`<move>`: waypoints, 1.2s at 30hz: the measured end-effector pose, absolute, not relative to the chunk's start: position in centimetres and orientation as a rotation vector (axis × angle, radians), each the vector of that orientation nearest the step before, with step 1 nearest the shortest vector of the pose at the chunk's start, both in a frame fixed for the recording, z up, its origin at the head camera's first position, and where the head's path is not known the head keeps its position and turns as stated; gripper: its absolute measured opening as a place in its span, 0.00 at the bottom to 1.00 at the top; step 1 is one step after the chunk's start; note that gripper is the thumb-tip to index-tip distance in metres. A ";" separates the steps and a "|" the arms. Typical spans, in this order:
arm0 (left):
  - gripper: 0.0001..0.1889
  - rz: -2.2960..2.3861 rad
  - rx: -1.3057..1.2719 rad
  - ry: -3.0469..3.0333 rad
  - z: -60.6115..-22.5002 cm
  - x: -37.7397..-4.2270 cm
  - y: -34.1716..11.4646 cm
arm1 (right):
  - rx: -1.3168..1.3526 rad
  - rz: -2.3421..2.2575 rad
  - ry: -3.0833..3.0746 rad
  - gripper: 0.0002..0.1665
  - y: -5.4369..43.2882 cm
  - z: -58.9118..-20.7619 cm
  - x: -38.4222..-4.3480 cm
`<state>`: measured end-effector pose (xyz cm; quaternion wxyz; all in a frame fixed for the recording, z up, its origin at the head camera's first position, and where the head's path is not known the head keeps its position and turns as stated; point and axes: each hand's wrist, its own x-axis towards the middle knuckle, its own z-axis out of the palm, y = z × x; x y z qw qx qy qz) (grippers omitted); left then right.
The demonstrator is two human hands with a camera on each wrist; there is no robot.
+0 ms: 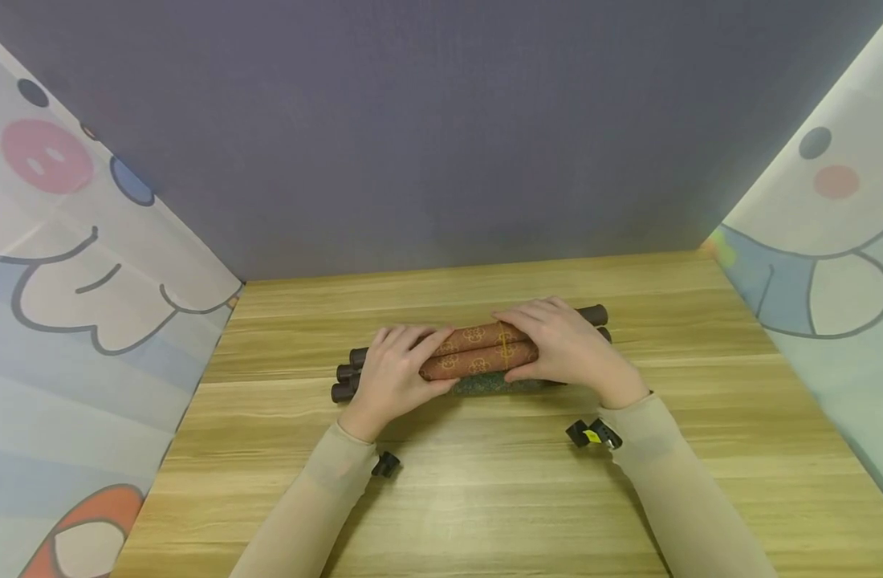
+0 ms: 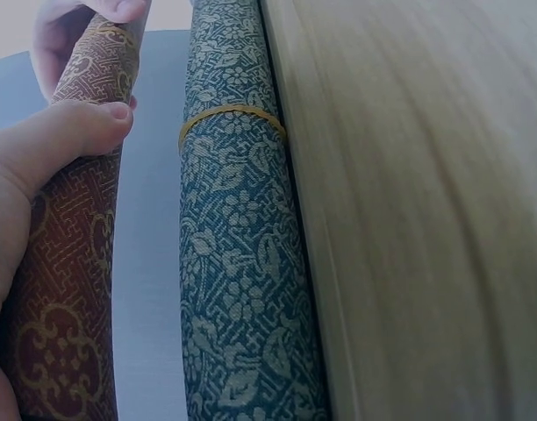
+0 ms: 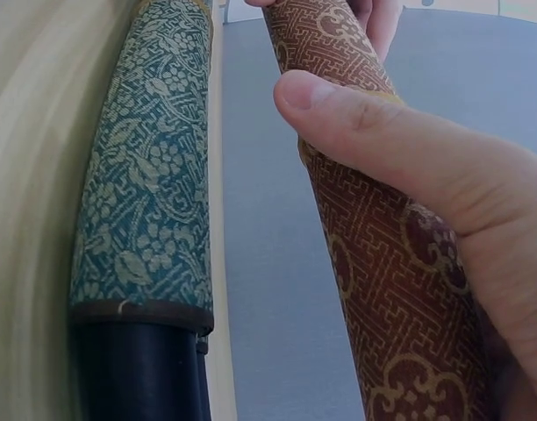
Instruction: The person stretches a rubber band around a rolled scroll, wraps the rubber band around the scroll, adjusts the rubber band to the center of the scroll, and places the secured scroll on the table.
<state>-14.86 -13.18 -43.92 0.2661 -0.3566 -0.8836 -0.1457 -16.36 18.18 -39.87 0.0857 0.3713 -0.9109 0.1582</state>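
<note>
Two red-brown brocade scrolls (image 1: 478,365) with gold patterns lie side by side between my hands. My left hand (image 1: 394,369) grips them near their left part, its thumb along the near side. Towards the right end, my right hand (image 1: 564,341) holds them the same way, close to a yellow band. Below them is a green floral scroll (image 1: 488,384) on the table, with a yellow band (image 2: 233,112) around it in the left wrist view. Both wrist views show a gap between the red-brown fabric (image 3: 365,202) and the green scroll (image 3: 150,167).
Dark scroll rod ends (image 1: 342,392) stick out past my left hand, and others (image 1: 595,315) past my right hand. The wooden table (image 1: 456,498) meets a grey panel (image 1: 449,144) at the back. Cartoon-printed sheets (image 1: 109,305) stand at both sides.
</note>
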 end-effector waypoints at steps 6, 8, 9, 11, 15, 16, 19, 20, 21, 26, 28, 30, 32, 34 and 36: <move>0.42 -0.399 -0.960 -2.381 -43.8 -14.9 -13.3 | 1.097 0.472 -2.718 0.60 18.3 -39.6 -16.4; 0.42 -0.401 -0.960 -2.380 -43.7 -14.9 -13.3 | 1.096 0.471 -2.716 0.60 18.4 -39.7 -16.5; 0.42 -0.400 -0.960 -2.381 -43.7 -14.9 -13.3 | 1.097 0.472 -2.717 0.60 18.4 -39.8 -16.5; 0.42 -0.400 -0.958 -2.383 -43.7 -14.9 -13.3 | 1.097 0.471 -2.718 0.60 18.4 -39.8 -16.6; 0.42 -0.396 -0.957 -2.386 -43.8 -14.9 -13.3 | 1.096 0.474 -2.719 0.59 18.5 -40.1 -16.7; 0.42 -0.397 -0.957 -2.386 -43.8 -14.9 -13.2 | 1.094 0.475 -2.718 0.59 18.5 -40.1 -16.8; 0.42 -0.396 -0.959 -2.386 -43.9 -15.0 -13.2 | 1.092 0.479 -2.714 0.58 18.7 -40.3 -16.8; 0.41 -0.397 -0.961 -2.385 -43.9 -15.0 -13.1 | 1.091 0.482 -2.713 0.57 18.7 -40.4 -16.7; 0.41 -0.396 -0.961 -2.384 -43.9 -15.0 -13.1 | 1.091 0.483 -2.713 0.57 18.7 -40.4 -16.7; 0.41 -0.389 -0.959 -2.381 -44.0 -15.1 -12.9 | 1.091 0.482 -2.715 0.57 18.9 -40.4 -16.7; 0.41 -0.387 -0.958 -2.381 -44.0 -15.2 -12.9 | 1.092 0.478 -2.716 0.56 18.9 -40.4 -16.7; 0.42 -0.386 -0.957 -2.380 -44.0 -15.2 -12.9 | 1.092 0.473 -2.715 0.56 18.9 -40.3 -16.7; 0.42 -0.383 -0.957 -2.381 -44.0 -15.2 -12.9 | 1.092 0.467 -2.713 0.56 18.9 -40.3 -16.7; 0.42 -0.380 -0.956 -2.381 -44.0 -15.3 -12.8 | 1.090 0.459 -2.708 0.56 18.9 -40.4 -16.8; 0.42 -0.378 -0.955 -2.381 -43.9 -15.3 -12.8 | 1.089 0.457 -2.700 0.56 18.8 -40.4 -16.8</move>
